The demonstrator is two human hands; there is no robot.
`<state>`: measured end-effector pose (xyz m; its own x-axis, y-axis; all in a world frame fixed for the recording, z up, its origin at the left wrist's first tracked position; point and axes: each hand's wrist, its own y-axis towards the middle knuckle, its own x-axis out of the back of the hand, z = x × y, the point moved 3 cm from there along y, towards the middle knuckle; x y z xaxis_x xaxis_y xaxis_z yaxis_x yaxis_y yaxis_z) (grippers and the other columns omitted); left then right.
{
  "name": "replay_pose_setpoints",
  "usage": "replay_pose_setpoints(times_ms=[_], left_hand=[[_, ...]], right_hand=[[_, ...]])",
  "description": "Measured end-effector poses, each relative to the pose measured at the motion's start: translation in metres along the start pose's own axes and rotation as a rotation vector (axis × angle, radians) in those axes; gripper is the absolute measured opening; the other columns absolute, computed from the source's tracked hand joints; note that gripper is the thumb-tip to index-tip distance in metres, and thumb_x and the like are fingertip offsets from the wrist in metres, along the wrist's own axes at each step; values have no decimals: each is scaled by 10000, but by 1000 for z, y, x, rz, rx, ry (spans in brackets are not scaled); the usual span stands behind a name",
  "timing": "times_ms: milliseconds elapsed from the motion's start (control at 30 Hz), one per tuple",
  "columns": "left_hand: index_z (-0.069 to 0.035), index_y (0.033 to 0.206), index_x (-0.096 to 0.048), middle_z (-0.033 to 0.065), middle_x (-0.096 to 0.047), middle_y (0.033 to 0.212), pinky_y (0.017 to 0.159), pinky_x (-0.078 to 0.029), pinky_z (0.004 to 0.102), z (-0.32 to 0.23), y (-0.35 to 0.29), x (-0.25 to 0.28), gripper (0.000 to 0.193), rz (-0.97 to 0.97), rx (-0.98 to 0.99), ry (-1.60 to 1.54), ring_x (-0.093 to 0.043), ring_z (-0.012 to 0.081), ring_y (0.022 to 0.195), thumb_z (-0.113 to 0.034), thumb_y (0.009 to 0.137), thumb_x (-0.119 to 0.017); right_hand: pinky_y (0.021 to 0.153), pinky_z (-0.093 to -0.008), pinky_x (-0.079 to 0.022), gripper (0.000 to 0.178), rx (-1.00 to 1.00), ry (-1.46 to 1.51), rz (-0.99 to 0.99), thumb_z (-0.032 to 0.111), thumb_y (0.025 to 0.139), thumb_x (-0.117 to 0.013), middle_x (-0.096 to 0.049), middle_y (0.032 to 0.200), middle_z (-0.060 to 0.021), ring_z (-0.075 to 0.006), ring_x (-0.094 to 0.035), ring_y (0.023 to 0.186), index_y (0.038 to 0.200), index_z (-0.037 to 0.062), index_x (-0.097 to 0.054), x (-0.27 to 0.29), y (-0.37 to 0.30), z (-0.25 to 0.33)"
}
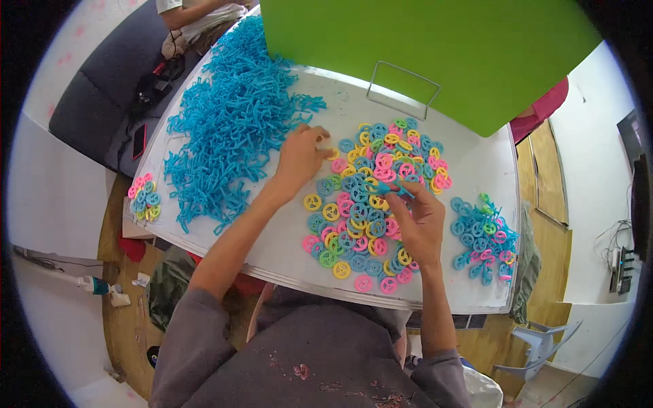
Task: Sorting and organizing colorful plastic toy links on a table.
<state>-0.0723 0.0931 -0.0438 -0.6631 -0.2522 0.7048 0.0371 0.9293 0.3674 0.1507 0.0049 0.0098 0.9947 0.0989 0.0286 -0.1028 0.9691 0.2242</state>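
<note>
My left hand is over the table between two piles, its fingers curled at a small yellow plastic wheel by the fingertips; part of the grip is hidden. In my right hand, thumb and fingers pinch a small blue plastic piece above the heap of wheels. This heap of spoked wheels is pink, yellow, blue and green and spreads across the middle of the table. Left of it rises a big pile of blue forked plastic pieces.
A smaller cluster of blue pieces with wheels lies at the table's right edge. More wheels sit at the left edge. Behind the heap are a green panel and a wire frame. Another person sits at the far left.
</note>
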Motion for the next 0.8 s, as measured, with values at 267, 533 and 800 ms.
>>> replay_pose_setpoints(times_ms=[267, 533, 800], left_hand=[[-11, 933, -589, 87, -618, 912, 675, -530, 300, -26, -21, 28, 171, 101, 351, -537, -638, 162, 796, -65, 806, -689], [-1, 941, -548, 81, -614, 939, 760, -555, 286, -81, -65, 28, 117, 251, 423, -1143, -627, 146, 856, -63, 875, -622], [-22, 868, -506, 64, -604, 894, 698, -554, 260, -76, -64, 24, 111, 215, 437, -1063, -617, 126, 839, -28, 866, -617]], right_hand=[[732, -233, -494, 185, 0, -200, 4, -70, 783, -668, -650, 903, -59, -98, -601, 830, 963, -37, -642, 5, 2, -3], [738, -264, -483, 192, 130, -260, 23, -70, 748, -654, -681, 875, -84, -154, -627, 821, 930, -12, -671, -2, -3, -2], [724, -270, -486, 188, 93, -332, 73, -52, 750, -659, -684, 874, -96, -164, -633, 815, 935, -19, -672, -6, -4, 3]])
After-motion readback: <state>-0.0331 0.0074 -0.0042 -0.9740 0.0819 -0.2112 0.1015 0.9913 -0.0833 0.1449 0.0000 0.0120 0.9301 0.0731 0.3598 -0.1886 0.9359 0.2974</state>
